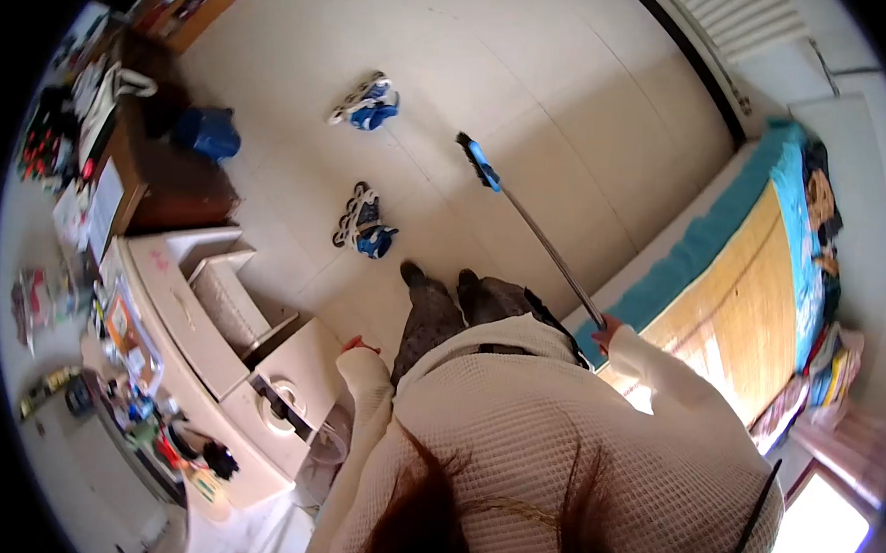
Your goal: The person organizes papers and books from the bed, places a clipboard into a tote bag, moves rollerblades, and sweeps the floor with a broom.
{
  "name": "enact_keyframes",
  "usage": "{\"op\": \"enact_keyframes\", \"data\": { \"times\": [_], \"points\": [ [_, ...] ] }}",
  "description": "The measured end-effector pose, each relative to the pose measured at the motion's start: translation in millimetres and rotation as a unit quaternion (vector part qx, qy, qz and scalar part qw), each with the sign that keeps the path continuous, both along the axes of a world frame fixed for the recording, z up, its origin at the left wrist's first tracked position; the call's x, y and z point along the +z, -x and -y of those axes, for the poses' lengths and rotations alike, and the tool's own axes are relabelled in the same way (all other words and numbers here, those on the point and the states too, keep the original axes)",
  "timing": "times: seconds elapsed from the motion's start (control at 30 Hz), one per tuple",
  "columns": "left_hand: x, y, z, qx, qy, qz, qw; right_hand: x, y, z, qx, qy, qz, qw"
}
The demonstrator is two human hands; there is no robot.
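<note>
My right hand (608, 333) is wrapped round the upper end of a broom's handle. The broom (549, 244) slants away from me, its blue head with dark bristles resting on the tiled floor. At my left side, my left hand (361, 344) hangs near the open drawers of a pale cabinet (186, 308). Most of that hand is covered by the sleeve, and its fingers are too small to make out. Two blue and white inline skates lie on the floor ahead: the farther skate (368, 102) and the nearer skate (366, 222).
A bed (732, 302) with a teal edge and a bamboo mat runs along my right. On the left stand a dark wooden desk (172, 197), a blue bin (208, 132) and a cluttered cabinet top. A radiator (742, 20) is at the far right wall.
</note>
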State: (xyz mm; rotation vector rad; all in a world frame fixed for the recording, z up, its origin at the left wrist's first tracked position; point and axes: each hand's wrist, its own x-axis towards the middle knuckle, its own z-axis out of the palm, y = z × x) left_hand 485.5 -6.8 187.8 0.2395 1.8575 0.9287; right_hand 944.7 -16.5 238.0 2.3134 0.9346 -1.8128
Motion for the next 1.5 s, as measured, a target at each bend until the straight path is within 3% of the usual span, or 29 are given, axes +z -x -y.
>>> {"op": "enact_keyframes", "data": {
  "times": [0.03,0.07,0.17,0.23,0.4,0.57,0.73,0.8,0.87,0.9,0.93,1.0,1.03,1.1,1.2,1.37,1.47,1.5],
  "points": [
    [0.0,-0.3,-15.6,-0.012,0.018,0.022,1.0,6.7,0.4,27.0,-0.062,-0.047,-0.006,0.997],
    [1.4,0.0,-34.1,-0.032,0.033,0.045,0.998,36.5,9.8,30.2,-0.124,0.007,-0.03,0.992],
    [2.4,1.7,-100.2,-0.111,0.089,0.101,0.985,63.8,39.3,42.2,-0.228,0.051,-0.012,0.972],
    [1.1,-4.2,-147.6,-0.174,0.134,0.142,0.965,72.9,64.9,24.9,-0.307,0.154,0.03,0.939],
    [-3.4,-42.3,-249.3,-0.337,0.228,0.218,0.887,-49.9,71.3,-17.7,-0.379,0.215,-0.247,0.866],
    [-2.3,-100.4,-284.8,-0.434,0.288,0.291,0.803,-40.7,190.1,-182.0,-0.42,0.136,-0.344,0.829],
    [0.8,-134.2,-316.1,-0.496,0.305,0.274,0.765,21.6,242.8,-271.0,-0.548,0.039,-0.307,0.777],
    [-0.9,-148.8,-327.7,-0.517,0.309,0.276,0.749,19.8,242.1,-265.4,-0.553,-0.027,-0.288,0.782],
    [-5.3,-166.9,-331.0,-0.531,0.31,0.297,0.731,19.4,235.6,-262.1,-0.473,-0.11,-0.246,0.839],
    [-8.4,-176.2,-329.8,-0.536,0.311,0.312,0.72,25.7,236.6,-261.2,-0.549,-0.081,-0.22,0.802],
    [-12.0,-187.3,-325.8,-0.541,0.317,0.33,0.705,39.9,234.2,-263.8,-0.574,-0.06,-0.167,0.8],
    [-22.8,-211.3,-316.6,-0.553,0.323,0.365,0.676,48.4,230.5,-269.8,-0.687,-0.054,-0.13,0.713],
    [-28.3,-220.7,-312.8,-0.554,0.328,0.376,0.666,39.2,224.5,-271.8,-0.679,-0.064,-0.096,0.725],
    [-35.6,-239.9,-312.7,-0.56,0.337,0.382,0.654,35.2,209.7,-284.6,-0.737,-0.029,-0.077,0.671],
    [-33.8,-247.8,-334.2,-0.56,0.343,0.355,0.665,18.5,185.2,-300.7,-0.742,-0.009,-0.081,0.666],
    [4.2,-247.0,-414.0,-0.558,0.329,0.234,0.725,-41.2,162.0,-356.9,-0.556,-0.028,-0.168,0.814],
    [10.3,-262.9,-464.6,-0.568,0.327,0.155,0.74,-36.8,148.9,-412.8,-0.556,-0.013,-0.241,0.795],
    [9.4,-269.9,-479.2,-0.573,0.327,0.132,0.74,-28.2,135.1,-421.5,-0.599,-0.012,-0.295,0.744]
  ]
}}
